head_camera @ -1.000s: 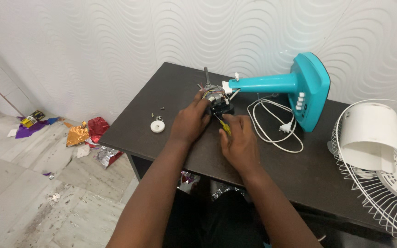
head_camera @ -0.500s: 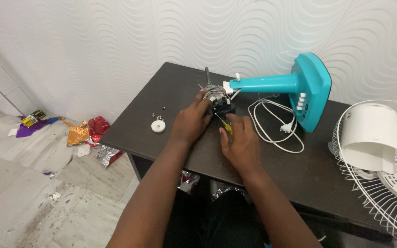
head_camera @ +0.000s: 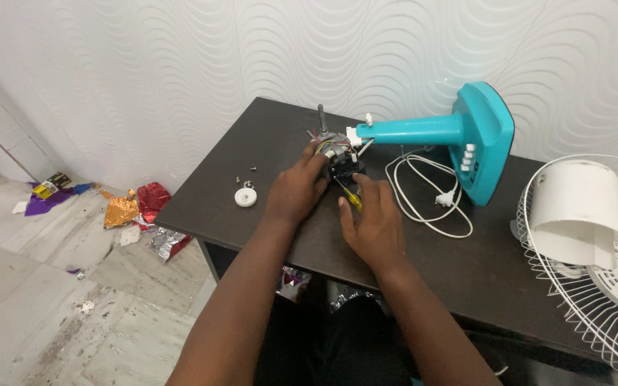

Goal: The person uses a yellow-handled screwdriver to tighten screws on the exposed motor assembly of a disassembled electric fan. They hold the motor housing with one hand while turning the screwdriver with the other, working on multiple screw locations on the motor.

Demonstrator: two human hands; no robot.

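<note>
My left-hand fingers [head_camera: 309, 166] clasped the exposed grey fan motor [head_camera: 334, 151] on the dark wooden table [head_camera: 202, 204]; my right hand [head_camera: 371, 221] pinched a yellow-handled screwdriver [head_camera: 350, 198], apparently working its screws. Next needed steady alignment. White cord [head_camera: 423, 207], teal stand [head_camera: 459, 136], loose screws [head_camera: 244, 175] crowded nearby.

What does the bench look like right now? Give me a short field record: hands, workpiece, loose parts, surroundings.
left hand: rests on the fan motor
right hand: holds a yellow-handled screwdriver, tip toward the motor
workpiece: motor on the end of a teal fan stand lying on its side
loose parts: white round cap, small screws
table: dark; white power cord, wire fan guard
floor: foil wrappers
</note>
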